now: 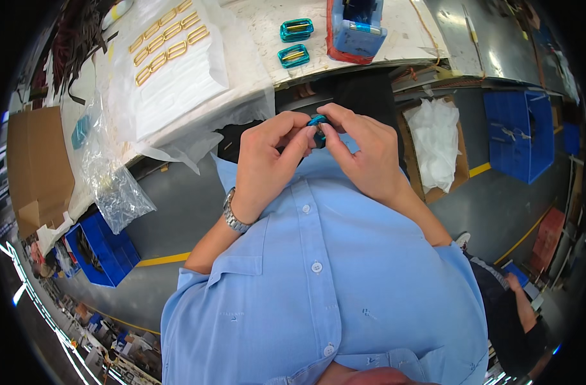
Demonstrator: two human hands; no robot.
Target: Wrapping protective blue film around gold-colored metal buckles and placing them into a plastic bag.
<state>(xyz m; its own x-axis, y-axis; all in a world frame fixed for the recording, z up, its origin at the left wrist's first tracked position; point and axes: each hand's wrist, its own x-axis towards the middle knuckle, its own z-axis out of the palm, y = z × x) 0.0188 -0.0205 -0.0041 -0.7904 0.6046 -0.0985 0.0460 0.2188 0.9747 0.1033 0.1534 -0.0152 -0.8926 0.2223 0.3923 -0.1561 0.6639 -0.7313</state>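
Between the fingertips of my left hand [273, 154] and my right hand [365, 146] is a small teal translucent buckle [318, 120], held just in front of my chest. Both hands pinch it, and the fingers cover most of it. Two more teal buckles with gold bars lie on the table beyond my hands: a farther one [297, 29] and a nearer one [294, 56]. Rows of several gold buckle frames [171, 62] rest on white sheeting [183, 96] at the far left.
A blue tape dispenser [359, 40] stands on the white table [261, 35], right of the teal buckles. Clear plastic bags [116, 196] hang off the left side. Boxes flank me: a lined carton [434, 144], a blue bin [519, 135] and another blue bin [100, 250]. A person [511, 308] is behind at right.
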